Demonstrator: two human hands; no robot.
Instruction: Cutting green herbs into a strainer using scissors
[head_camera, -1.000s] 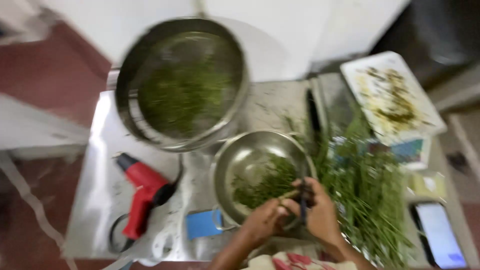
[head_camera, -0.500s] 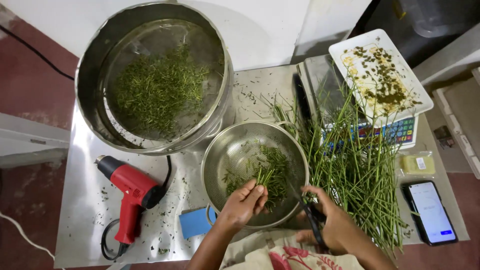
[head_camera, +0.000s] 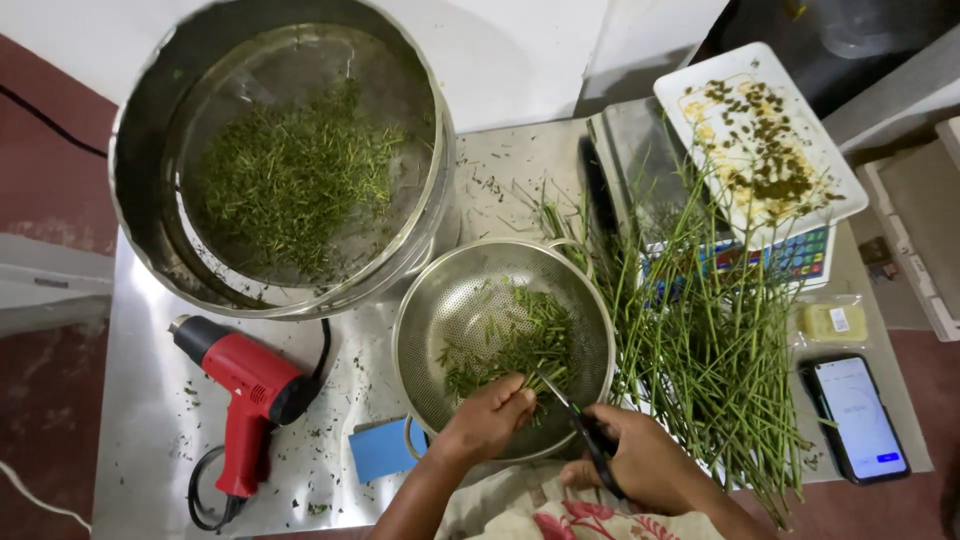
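Observation:
My left hand (head_camera: 487, 418) reaches over the near rim of a metal colander (head_camera: 440, 310) and pinches a small bunch of green stems (head_camera: 512, 345) lying inside it. My right hand (head_camera: 640, 462) holds black-handled scissors (head_camera: 572, 415) whose blades point toward the stems at my left fingertips. A loose pile of long green stalks (head_camera: 715, 340) lies on the metal table just right of the colander. A large round metal sieve pan (head_camera: 150, 190) at the far left holds many chopped green pieces (head_camera: 290, 175).
A red heat gun (head_camera: 245, 385) with a black cord lies at the left front. A blue card (head_camera: 378, 450) sits beside the colander. A white tray of dried bits (head_camera: 760, 140) rests on a scale; a phone (head_camera: 855, 415) and a small yellow packet (head_camera: 832, 322) lie at right.
My view has steadied and moved closer. My left hand has shifted right inside the colander onto the stems, and the scissors have come up toward it.

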